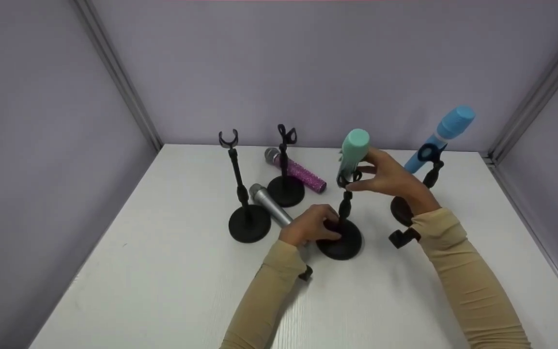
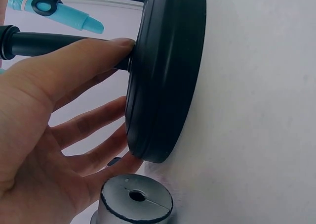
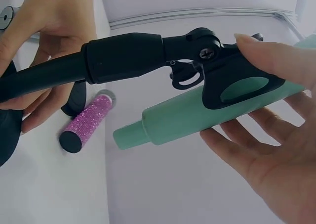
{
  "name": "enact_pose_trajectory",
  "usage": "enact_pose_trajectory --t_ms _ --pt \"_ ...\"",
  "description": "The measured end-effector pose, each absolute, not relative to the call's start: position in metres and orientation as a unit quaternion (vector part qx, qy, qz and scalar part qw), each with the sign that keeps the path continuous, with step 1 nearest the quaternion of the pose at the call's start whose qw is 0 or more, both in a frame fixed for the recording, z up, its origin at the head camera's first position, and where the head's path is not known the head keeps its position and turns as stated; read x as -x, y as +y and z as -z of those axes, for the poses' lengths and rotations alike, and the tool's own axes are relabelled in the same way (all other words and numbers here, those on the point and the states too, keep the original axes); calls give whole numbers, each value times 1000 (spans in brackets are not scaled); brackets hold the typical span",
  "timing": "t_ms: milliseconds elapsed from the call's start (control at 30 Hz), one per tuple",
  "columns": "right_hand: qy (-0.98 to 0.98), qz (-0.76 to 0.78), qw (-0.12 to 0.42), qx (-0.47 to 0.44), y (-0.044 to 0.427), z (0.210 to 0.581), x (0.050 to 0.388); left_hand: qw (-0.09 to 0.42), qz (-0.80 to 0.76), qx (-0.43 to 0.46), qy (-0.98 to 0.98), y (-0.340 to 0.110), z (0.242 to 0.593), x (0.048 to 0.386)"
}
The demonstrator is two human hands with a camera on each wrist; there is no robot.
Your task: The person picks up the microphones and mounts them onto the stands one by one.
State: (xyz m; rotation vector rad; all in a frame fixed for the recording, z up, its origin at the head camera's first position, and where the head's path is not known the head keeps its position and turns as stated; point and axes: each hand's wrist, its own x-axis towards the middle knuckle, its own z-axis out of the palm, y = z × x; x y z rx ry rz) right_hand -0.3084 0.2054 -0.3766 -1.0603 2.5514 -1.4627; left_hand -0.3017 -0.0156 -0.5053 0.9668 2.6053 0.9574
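Note:
A mint-green microphone (image 1: 355, 148) sits tilted in the clip (image 3: 222, 80) of a black desk microphone stand (image 1: 341, 248). My right hand (image 1: 390, 177) holds the microphone at the clip, its thumb on the clip's side and its fingers against the microphone's underside. Lower down, my left hand (image 1: 312, 225) holds the stand's round base (image 2: 165, 75), with the thumb beside the pole and other fingers at the rim. A silver microphone (image 1: 270, 206) lies close by that hand, partly hidden by it in the head view.
A blue microphone (image 1: 455, 123) rests in another stand (image 1: 400, 211) at the right. Two stands hold no microphone: one on the left (image 1: 249, 230) and one further back (image 1: 286, 191). Behind the latter lies a pink glittery microphone (image 1: 308, 177). Pale panels (image 1: 279, 72) enclose the white table.

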Motion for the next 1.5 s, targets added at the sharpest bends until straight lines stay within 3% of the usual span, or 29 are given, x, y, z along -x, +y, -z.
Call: enact_pose_trajectory --t_ms 633,1500 --pt "810 454 -9 370 198 372 308 94 -334 -330 878 -17 507 303" --pt "819 429 13 380 194 369 306 110 -342 -313 879 -18 506 304"
